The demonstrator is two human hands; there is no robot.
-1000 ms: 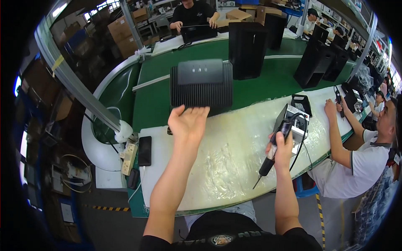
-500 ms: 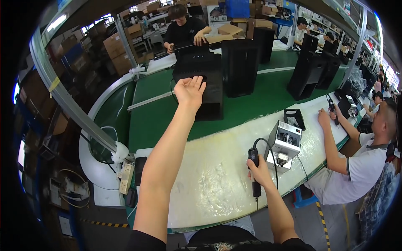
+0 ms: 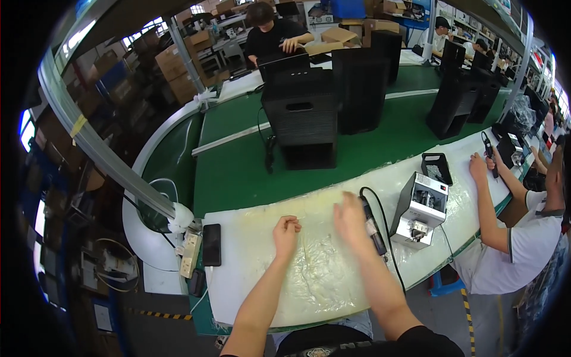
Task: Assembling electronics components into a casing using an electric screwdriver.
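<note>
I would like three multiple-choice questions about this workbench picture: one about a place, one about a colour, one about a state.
1. Where does the phone lie?
A. at the left end of the bench
B. on the belt
C. beside the screw feeder

2. What colour is the belt?
A. blue
B. green
C. red

3. How is the left hand?
A. flat and spread
B. holding the screwdriver
C. curled in a loose fist

Answers:
1 A: the phone is on the white bench near the power strip.
2 B: its surface is green.
3 C: the fingers are folded and hold nothing; the screwdriver lies beside the right hand.
</note>
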